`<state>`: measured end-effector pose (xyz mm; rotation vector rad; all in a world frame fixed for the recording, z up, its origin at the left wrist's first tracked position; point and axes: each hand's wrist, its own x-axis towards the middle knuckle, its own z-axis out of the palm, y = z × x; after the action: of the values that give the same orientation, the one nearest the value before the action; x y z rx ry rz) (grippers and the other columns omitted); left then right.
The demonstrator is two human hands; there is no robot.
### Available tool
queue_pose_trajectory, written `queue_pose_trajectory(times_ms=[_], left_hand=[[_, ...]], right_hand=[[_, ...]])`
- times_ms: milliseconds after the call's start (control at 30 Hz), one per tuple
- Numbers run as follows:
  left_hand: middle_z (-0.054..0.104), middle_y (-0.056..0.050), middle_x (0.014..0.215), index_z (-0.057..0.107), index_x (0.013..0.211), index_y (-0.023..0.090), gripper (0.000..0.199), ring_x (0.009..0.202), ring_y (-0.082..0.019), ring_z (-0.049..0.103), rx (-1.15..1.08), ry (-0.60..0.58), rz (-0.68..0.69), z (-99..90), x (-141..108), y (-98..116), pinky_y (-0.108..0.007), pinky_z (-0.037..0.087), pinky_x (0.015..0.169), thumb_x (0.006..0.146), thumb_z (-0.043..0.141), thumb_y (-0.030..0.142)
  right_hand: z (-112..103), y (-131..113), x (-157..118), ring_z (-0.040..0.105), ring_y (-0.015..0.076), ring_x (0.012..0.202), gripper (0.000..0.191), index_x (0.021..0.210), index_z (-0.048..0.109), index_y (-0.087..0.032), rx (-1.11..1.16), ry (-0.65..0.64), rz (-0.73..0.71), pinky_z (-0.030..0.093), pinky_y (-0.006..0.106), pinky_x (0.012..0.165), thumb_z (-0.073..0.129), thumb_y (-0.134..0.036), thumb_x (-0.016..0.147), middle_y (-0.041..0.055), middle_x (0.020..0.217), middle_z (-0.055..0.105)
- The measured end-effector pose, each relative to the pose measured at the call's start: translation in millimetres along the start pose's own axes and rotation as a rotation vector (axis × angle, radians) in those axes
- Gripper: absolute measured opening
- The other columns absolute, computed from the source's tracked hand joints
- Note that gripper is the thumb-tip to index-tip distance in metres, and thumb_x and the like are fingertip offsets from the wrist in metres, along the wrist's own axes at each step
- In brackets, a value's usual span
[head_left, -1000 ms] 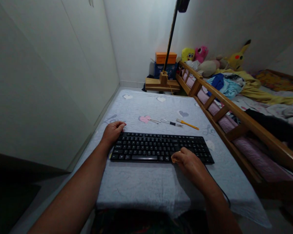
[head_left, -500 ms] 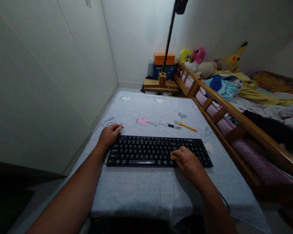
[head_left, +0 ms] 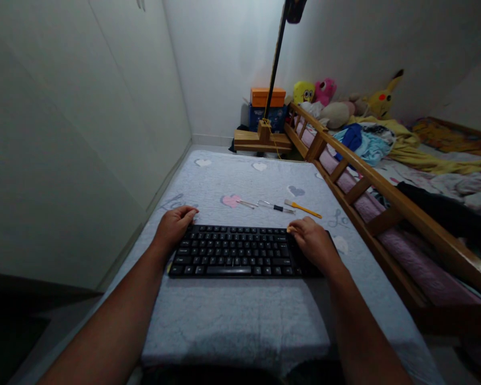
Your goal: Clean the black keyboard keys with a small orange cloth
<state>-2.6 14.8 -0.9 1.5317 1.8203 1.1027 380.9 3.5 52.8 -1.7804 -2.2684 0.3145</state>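
Note:
A black keyboard [head_left: 232, 251] lies flat on the cloth-covered table. At its upper left corner rests my left hand [head_left: 174, 227], thumb and fingers pressed together; anything between them is too small to make out. Over the keyboard's upper right part is my right hand [head_left: 312, 240], its fingers pinching a small yellowish piece [head_left: 291, 229] and hiding much of the number keys. Beyond the keyboard lie thin sticks [head_left: 247, 203], a black-handled wire tool [head_left: 278, 208] and a yellow brush [head_left: 307, 209].
A wooden bed rail [head_left: 356, 166] runs along the right side of the table [head_left: 240, 315], with clothes and plush toys behind it. A black pole [head_left: 275, 64] stands on a wooden base at the far end. White panels line the left.
My right hand has moved away from me, from the lower keys to the keyboard's top edge, with the yellowish piece. The view has shifted slightly; my left hand stays at the corner.

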Motion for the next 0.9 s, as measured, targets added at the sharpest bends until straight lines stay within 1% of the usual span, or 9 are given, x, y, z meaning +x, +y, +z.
queue_pose_trajectory(times_ms=[100, 233, 467, 533, 700, 767, 833, 900], left_hand=[[0.069, -0.001, 0.067, 0.073, 0.083, 0.019, 0.037, 0.064, -0.021, 0.06, 0.005, 0.01, -0.002, 0.3, 0.4, -1.4, -0.032, 0.048, 0.067, 0.075, 0.059, 0.052], [0.069, -0.002, 0.068, 0.073, 0.084, 0.019, 0.037, 0.065, -0.021, 0.06, 0.008, 0.007, 0.002, 1.1, 1.6, -3.6, -0.032, 0.047, 0.067, 0.075, 0.058, 0.052], [0.068, -0.001, 0.066, 0.074, 0.084, 0.02, 0.037, 0.065, -0.021, 0.059, 0.02, 0.015, 0.008, 1.9, 3.7, -7.5, -0.033, 0.047, 0.068, 0.076, 0.059, 0.052], [0.067, -0.001, 0.066, 0.074, 0.083, 0.02, 0.036, 0.065, -0.022, 0.059, 0.014, 0.012, 0.007, 1.8, 3.7, -7.1, -0.033, 0.047, 0.067, 0.075, 0.059, 0.052], [0.067, -0.001, 0.065, 0.075, 0.085, 0.02, 0.037, 0.065, -0.022, 0.06, 0.015, 0.007, -0.008, 1.5, 3.4, -7.0, -0.033, 0.047, 0.066, 0.076, 0.058, 0.051], [0.067, -0.001, 0.066, 0.075, 0.086, 0.02, 0.036, 0.066, -0.022, 0.06, 0.024, 0.006, -0.003, 1.4, 3.2, -7.6, -0.032, 0.047, 0.066, 0.077, 0.058, 0.051], [0.067, -0.001, 0.067, 0.075, 0.086, 0.02, 0.036, 0.066, -0.022, 0.061, 0.028, 0.009, 0.005, 1.2, 2.8, -7.5, -0.033, 0.047, 0.067, 0.077, 0.058, 0.051], [0.068, -0.002, 0.066, 0.075, 0.086, 0.02, 0.036, 0.065, -0.022, 0.06, 0.031, 0.016, 0.008, 0.8, 2.4, -6.6, -0.033, 0.048, 0.068, 0.077, 0.058, 0.051]], right_hand=[[2.7, 2.8, -0.5, 0.061, 0.0175, 0.091, 0.021, 0.101, 0.074, -0.018, -0.029, -0.058, -0.002, 0.041, 0.027, 0.079, 0.054, -0.021, 0.096, 0.0074, 0.098, 0.064], [-0.1, 6.2, -10.5, 0.061, 0.0173, 0.087, 0.023, 0.101, 0.075, -0.019, -0.039, -0.106, -0.022, 0.041, 0.027, 0.078, 0.052, -0.022, 0.096, 0.0071, 0.095, 0.064], [0.2, 8.1, -27.7, 0.062, 0.0178, 0.087, 0.023, 0.098, 0.076, -0.019, -0.007, -0.107, -0.051, 0.044, 0.027, 0.079, 0.053, -0.018, 0.093, 0.007, 0.094, 0.065], [-0.4, 9.1, -32.1, 0.062, 0.0175, 0.086, 0.024, 0.098, 0.076, -0.02, 0.002, -0.125, -0.055, 0.044, 0.027, 0.078, 0.053, -0.018, 0.093, 0.0067, 0.093, 0.065], [-11.9, 12.9, -34.5, 0.063, 0.0176, 0.084, 0.023, 0.094, 0.077, -0.021, 0.06, -0.212, -0.097, 0.044, 0.027, 0.077, 0.055, -0.017, 0.091, 0.006, 0.091, 0.067], [-17.0, 14.2, -28.1, 0.063, 0.0183, 0.087, 0.022, 0.098, 0.076, -0.02, 0.091, -0.178, -0.093, 0.045, 0.028, 0.08, 0.055, -0.019, 0.092, 0.0062, 0.093, 0.067], [-18.4, 16.0, -17.5, 0.063, 0.0192, 0.091, 0.022, 0.1, 0.075, -0.019, 0.095, -0.095, -0.069, 0.045, 0.029, 0.083, 0.054, -0.021, 0.093, 0.0075, 0.095, 0.068], [-15.5, 18.7, -5.8, 0.062, 0.0197, 0.093, 0.022, 0.097, 0.074, -0.017, 0.072, -0.025, -0.046, 0.045, 0.029, 0.086, 0.053, -0.021, 0.094, 0.0087, 0.097, 0.068]])
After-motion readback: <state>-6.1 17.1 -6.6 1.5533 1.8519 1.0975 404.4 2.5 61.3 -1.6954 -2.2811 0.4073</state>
